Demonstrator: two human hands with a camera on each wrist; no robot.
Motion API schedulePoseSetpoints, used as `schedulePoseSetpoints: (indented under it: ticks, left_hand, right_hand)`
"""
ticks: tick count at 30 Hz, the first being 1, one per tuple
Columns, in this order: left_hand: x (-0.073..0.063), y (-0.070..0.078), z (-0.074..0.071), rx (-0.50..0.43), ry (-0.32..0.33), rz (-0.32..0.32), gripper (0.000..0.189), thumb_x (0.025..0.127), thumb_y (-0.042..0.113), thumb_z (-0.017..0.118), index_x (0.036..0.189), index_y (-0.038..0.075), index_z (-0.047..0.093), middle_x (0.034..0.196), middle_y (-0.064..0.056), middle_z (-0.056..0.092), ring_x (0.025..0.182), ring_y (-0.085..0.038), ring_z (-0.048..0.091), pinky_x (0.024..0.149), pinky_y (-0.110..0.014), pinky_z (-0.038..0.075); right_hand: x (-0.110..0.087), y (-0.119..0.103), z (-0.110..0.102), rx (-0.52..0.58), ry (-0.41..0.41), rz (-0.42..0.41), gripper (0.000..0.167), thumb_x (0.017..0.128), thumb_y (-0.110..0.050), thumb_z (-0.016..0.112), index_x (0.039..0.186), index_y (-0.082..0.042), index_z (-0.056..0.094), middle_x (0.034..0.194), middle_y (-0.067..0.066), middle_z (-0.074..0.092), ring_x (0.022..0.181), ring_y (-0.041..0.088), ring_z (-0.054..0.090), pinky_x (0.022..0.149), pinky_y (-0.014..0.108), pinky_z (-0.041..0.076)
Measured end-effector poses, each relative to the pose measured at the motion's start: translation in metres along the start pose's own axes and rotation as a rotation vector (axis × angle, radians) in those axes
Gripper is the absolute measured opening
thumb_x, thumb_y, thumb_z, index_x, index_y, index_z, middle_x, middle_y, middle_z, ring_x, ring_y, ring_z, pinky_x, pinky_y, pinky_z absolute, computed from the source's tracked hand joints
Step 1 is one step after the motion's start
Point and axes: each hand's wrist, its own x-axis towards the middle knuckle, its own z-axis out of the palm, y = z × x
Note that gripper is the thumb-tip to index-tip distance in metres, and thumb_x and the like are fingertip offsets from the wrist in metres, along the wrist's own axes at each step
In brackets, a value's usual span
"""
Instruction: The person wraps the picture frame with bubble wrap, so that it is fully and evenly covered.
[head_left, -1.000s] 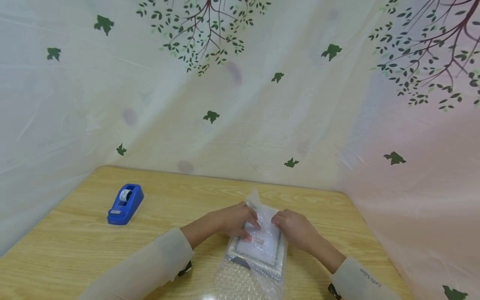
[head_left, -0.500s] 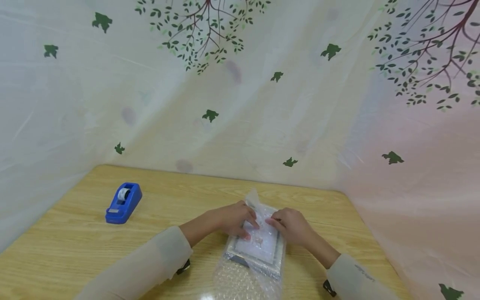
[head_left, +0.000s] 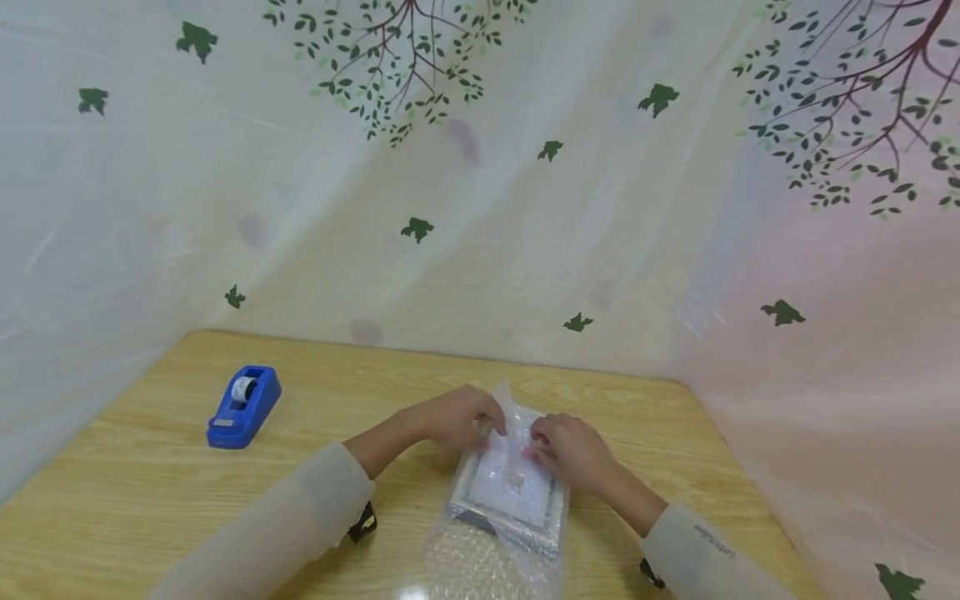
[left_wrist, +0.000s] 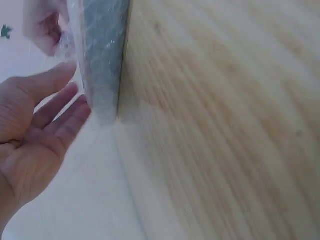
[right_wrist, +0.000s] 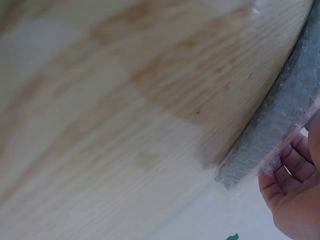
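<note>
A picture frame (head_left: 510, 497) with a white picture lies flat on the table, covered by clear bubble wrap (head_left: 476, 562). More wrap extends from its near end, and a loose corner sticks up at the far end. My left hand (head_left: 459, 417) is over the far left edge, slightly blurred; in the left wrist view its fingers (left_wrist: 60, 122) are loosely extended beside the wrapped edge. From the right side, my right hand (head_left: 577, 452) pinches a fold of the wrap over the picture. Its fingers (right_wrist: 295, 167) curl at the wrap's edge in the right wrist view.
A blue tape dispenser (head_left: 243, 408) with a roll of tape stands on the left of the wooden table (head_left: 337, 383). Behind and beside the table hangs a pale curtain (head_left: 480, 275) printed with leaves and branches.
My left hand has lifted off the picture and drawn back to the upper left. My right hand has shifted a little left over the picture and pinches the wrap.
</note>
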Motion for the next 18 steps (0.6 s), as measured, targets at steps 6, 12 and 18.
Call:
schedulePoseSetpoints:
  ticks: [6,12,18]
  left_hand:
    - [0.013,-0.013,-0.005,-0.167,0.245,-0.146,0.026,0.085,-0.010,0.071,0.108,0.001,0.067,0.106,-0.010,0.068,0.098,-0.028,0.067,0.082,-0.030,0.057]
    - [0.024,-0.021,-0.006,-0.215,0.280,-0.198,0.047,0.082,-0.013,0.071,0.125,-0.002,0.055,0.121,-0.018,0.064,0.101,-0.033,0.068,0.084,-0.037,0.057]
    - [0.026,-0.026,-0.008,-0.254,0.197,-0.255,0.051,0.084,-0.007,0.076,0.133,0.001,0.063,0.125,-0.016,0.065,0.107,-0.034,0.067,0.088,-0.037,0.058]
  right_hand:
    - [0.001,-0.001,-0.002,-0.009,0.000,-0.019,0.019,0.091,-0.023,0.080,0.095,-0.009,0.068,0.079,-0.006,0.059,0.073,0.009,0.051,0.065,0.029,0.048]
    - [0.002,-0.001,-0.001,-0.005,-0.001,-0.022,0.019,0.091,-0.024,0.080,0.096,-0.009,0.069,0.080,-0.006,0.061,0.073,0.009,0.053,0.066,0.030,0.049]
    - [0.001,-0.001,-0.002,-0.018,-0.001,-0.017,0.020,0.091,-0.025,0.080,0.096,-0.009,0.069,0.080,-0.005,0.062,0.073,0.009,0.053,0.066,0.031,0.049]
